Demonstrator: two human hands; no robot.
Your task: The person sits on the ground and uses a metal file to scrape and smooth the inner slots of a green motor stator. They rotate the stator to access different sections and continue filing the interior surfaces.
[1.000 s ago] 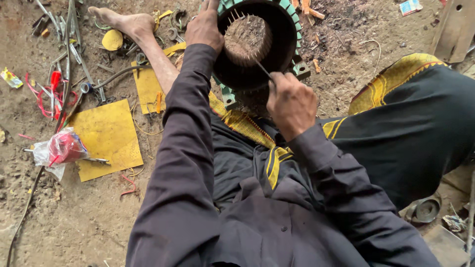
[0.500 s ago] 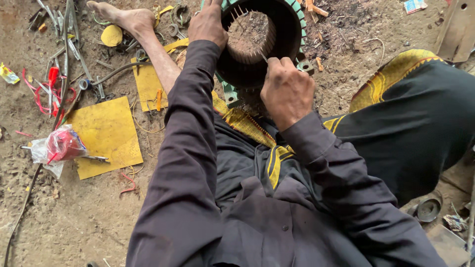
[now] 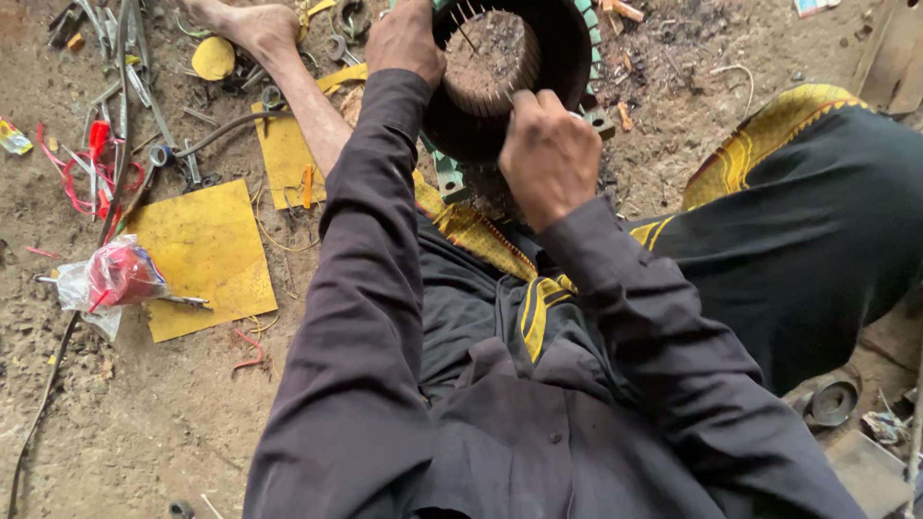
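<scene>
Stator (image 3: 567,58) sits gripped at its rim by the left hand (image 3: 406,40); the right hand (image 3: 546,154) is clenched at its near edge. A slip there could snag the coil (image 3: 490,60).

Yellow sheet (image 3: 207,255) on dirt — red plastic bag (image 3: 115,277), scattered tools (image 3: 125,58).

Your bare dirt at lower left is passable; tools (image 3: 115,67) and yellow sheets (image 3: 207,255) crowd the upper left

We see a dirt floor (image 3: 144,423); yellow sheets (image 3: 202,255) and a red-filled plastic bag (image 3: 111,279) lie at left, scattered metal tools (image 3: 115,58) at upper left.
</scene>
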